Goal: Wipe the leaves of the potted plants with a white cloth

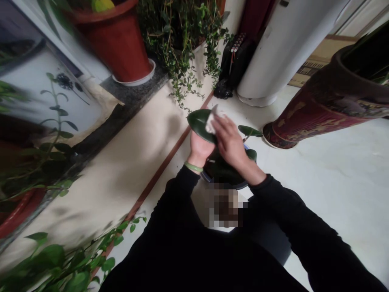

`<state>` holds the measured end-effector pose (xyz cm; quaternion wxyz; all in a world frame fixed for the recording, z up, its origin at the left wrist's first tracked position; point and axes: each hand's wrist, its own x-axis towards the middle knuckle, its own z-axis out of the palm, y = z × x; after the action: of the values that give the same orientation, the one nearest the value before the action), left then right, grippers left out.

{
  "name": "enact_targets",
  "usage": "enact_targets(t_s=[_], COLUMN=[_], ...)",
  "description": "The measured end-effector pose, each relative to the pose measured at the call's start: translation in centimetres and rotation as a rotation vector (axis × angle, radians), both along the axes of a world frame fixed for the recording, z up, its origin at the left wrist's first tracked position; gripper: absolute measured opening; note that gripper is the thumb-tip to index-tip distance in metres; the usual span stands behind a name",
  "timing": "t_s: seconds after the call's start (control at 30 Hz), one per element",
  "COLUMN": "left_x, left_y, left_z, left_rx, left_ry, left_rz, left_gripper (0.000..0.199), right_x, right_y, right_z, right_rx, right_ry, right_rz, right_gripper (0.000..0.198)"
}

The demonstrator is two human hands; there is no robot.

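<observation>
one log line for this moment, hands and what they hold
left hand: under large green leaf, supporting | right hand: presses white cloth on leaf | plant in dark pot on floor

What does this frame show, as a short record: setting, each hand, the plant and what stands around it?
setting: tiled floor indoors, seen from above
left hand: supports a large dark green leaf from beneath
right hand: presses a white cloth on that leaf
plant: low, in a dark pot on the floor
around: red pot, trailing vine, white cylinder, dark red vase
</observation>
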<state>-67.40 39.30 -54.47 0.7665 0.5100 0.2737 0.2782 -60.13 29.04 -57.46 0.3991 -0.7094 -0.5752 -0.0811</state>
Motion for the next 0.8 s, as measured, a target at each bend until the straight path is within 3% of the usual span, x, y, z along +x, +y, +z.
enact_targets(t_s=[0.1,0.2,0.3,0.47,0.63,0.7,0.8], left_x=[0.1,0.1,0.0,0.1,-0.1,-0.2,-0.1], left_y=[-0.1,-0.3,-0.5,-0.8,-1.2,-1.3,-1.4], left_z=[0.3,0.4,0.3,0.1,-0.2,-0.1,0.3], left_rx=[-0.263,-0.441,-0.431,-0.358,-0.426,-0.416,-0.380], left_ry=[-0.304,-0.249,-0.242,-0.406,-0.221,-0.208,-0.296], left_rz=[-0.069,-0.021,-0.043,-0.130,0.015,0.046,-0.018], left_gripper=[0.063,0.064,0.061,0.058,0.064,0.062,0.060], right_x=[-0.5,-2.7,-2.8,-1.6,-4.8,-4.0,-1.0], right_y=[-0.9,-1.0,-1.0,-1.7,-1.5,-1.1,-0.5], right_z=[-0.4,-0.4,-0.7,-1.7,-2.0,-1.9,-1.9], right_rx=[0.017,0.023,0.037,0.113,0.092,0.077,0.099], right_ry=[0.056,0.041,0.035,0.061,0.095,0.100,0.128], right_rz=[-0.136,-0.049,-0.009,-0.200,-0.028,-0.023,-0.168], right_gripper=[0.057,0.060,0.057,0.059,0.059,0.057,0.058])
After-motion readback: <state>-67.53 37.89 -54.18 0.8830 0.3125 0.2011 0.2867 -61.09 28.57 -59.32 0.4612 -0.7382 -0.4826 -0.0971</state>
